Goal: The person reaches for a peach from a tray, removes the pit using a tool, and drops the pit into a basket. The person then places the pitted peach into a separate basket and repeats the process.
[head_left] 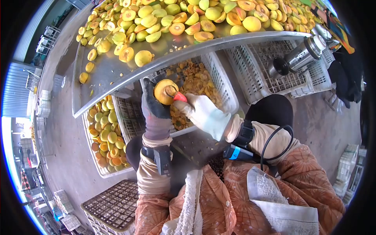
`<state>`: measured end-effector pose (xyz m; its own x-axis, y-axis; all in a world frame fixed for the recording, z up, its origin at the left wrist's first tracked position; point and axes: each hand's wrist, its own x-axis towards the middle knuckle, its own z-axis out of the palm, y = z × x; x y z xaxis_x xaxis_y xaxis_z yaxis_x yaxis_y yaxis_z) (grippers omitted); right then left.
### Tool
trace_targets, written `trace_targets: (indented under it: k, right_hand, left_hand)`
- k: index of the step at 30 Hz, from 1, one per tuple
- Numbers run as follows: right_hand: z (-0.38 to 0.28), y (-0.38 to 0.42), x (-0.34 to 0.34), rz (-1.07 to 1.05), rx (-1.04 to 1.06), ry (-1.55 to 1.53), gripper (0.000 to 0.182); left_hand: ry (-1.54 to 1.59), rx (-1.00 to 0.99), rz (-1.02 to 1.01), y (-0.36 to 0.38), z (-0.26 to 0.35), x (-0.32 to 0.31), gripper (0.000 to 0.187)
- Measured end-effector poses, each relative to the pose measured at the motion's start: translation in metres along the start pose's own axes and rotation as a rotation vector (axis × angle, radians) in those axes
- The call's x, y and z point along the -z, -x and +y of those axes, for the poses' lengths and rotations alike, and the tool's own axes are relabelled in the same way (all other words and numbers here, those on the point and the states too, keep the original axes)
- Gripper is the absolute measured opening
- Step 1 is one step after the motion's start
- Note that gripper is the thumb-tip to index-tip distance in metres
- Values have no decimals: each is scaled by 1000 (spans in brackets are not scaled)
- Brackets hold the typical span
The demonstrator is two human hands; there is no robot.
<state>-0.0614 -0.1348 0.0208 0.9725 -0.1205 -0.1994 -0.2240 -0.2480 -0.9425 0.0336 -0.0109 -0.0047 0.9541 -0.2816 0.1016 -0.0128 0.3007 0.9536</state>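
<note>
My left hand (156, 111), in a dark glove, wraps its fingers around a halved peach (165, 91) just under the near edge of the steel table (113, 70). My right hand (203, 113), white-gloved, pinches a red-handled pitting tool (179, 96) against its cut face, above a white crate (225, 94).

A fruit-processing workshop: a steel tabletop (113, 70) heaped with halved yellow apricots (164, 19), white plastic crates (223, 82) of pitted halves below it, more stacked crates (348, 164) on the concrete floor (66, 156).
</note>
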Motion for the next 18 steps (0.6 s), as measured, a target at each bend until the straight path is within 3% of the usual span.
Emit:
trace_targets:
  k: [1, 3, 4, 5, 6, 9, 13, 16, 18]
  right_hand:
    - [2, -1, -1, -4, -6, 0, 50]
    - [6, -5, -4, -30, -32, -27, 55]
    - [7, -5, -7, -32, -36, -28, 55]
    - [9, -4, -11, 16, 49, -103, 57]
    - [10, -3, -14, 65, 134, -179, 59]
    - [21, -5, -26, 57, 58, -252, 59]
    - [25, -11, -27, 52, 57, -314, 57]
    - [21, -13, -20, -73, 4, -237, 56]
    - [18, -13, -20, -121, 75, -317, 60]
  left_hand:
    - [0, 6, 4, 1, -2, -1, 45]
    - [-557, -351, -9, 4, 3, -9, 34]
    - [-558, -347, -8, 4, 3, -13, 34]
    - [-417, -242, 99, 3, 2, -18, 37]
    - [-276, -137, 205, 2, 1, -23, 57]
    - [-84, -36, 242, 0, 2, -30, 58]
    - [-201, -57, 314, -4, -6, -27, 54]
    - [-302, -160, 232, -6, -8, -18, 51]
    - [-177, 142, 147, -7, -4, -13, 48]
